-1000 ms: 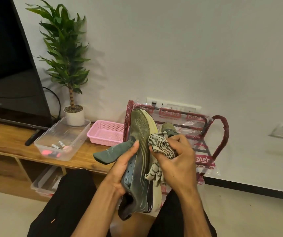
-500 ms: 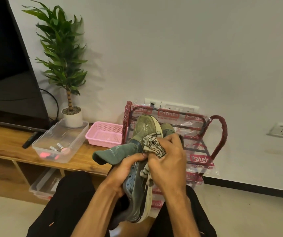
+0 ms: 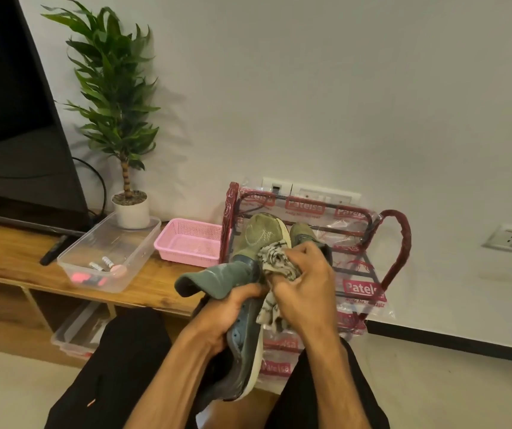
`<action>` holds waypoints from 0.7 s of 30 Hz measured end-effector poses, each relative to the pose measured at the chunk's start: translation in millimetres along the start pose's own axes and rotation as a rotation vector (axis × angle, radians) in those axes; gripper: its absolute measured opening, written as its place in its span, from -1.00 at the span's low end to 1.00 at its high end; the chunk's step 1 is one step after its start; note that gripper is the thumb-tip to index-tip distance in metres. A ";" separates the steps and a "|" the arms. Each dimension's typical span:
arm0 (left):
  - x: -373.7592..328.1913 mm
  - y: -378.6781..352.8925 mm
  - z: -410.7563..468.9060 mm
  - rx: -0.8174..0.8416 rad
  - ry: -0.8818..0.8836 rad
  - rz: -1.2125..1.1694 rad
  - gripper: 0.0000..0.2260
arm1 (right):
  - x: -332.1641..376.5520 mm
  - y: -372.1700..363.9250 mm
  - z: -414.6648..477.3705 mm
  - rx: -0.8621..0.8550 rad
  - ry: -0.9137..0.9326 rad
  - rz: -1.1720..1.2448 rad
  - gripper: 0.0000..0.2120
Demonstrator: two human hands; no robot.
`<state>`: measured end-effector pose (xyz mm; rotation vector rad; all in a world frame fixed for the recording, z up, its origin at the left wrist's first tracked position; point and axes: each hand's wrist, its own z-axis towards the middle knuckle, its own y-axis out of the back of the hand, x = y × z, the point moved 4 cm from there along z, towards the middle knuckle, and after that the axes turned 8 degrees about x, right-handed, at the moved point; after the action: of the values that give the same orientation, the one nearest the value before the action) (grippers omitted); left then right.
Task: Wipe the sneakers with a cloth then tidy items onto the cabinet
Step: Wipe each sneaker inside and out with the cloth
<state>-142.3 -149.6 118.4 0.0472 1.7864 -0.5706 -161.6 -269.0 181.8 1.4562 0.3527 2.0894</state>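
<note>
My left hand (image 3: 230, 314) grips an olive-green sneaker (image 3: 256, 239) by its opening, toe pointing up and away, with its grey tongue flopped out to the left. Bunched in my right hand (image 3: 306, 286) is a black-and-white patterned cloth (image 3: 275, 260), pressed against the shoe's upper near the laces. Behind it, the toe of a second green sneaker (image 3: 302, 232) shows on the red shoe rack (image 3: 400, 243). To the left runs the wooden cabinet (image 3: 7, 258).
On the cabinet stand a clear plastic tub (image 3: 137, 239) holding small items, a pink basket (image 3: 186, 243), a potted plant (image 3: 131, 209), a TV (image 3: 10, 134) and a remote (image 3: 52, 252). Another clear box (image 3: 75, 332) sits under the cabinet. My black-clad legs are below.
The sneaker has turned from sole-side showing to its toe upper facing me. My right hand has shifted the cloth down over the lace area, closer to my left hand.
</note>
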 end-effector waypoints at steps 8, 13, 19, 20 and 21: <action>9.1 2.8 -0.5 -0.078 0.020 0.146 -0.66 | -6.5 -7.2 8.2 -0.044 -0.024 -0.124 -0.81; 13.8 -4.0 -2.7 -0.007 0.066 0.123 -0.90 | -10.5 0.7 19.8 -0.068 -0.043 -0.132 -0.83; 4.6 4.6 3.1 -0.049 -0.028 0.029 -0.83 | -4.0 -7.4 8.6 -0.102 0.054 -0.051 -0.81; 4.9 7.2 2.9 -0.053 -0.015 -0.013 -0.82 | -7.3 -9.5 0.0 -0.044 0.043 -0.015 -0.83; 4.7 8.2 2.5 -0.037 -0.010 -0.049 -0.82 | -10.9 -10.6 -6.3 -0.009 0.030 0.013 -0.85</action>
<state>-138.9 -144.7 110.7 -0.0255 1.7915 -0.5715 -161.5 -266.1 165.6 1.4265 0.3465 2.1225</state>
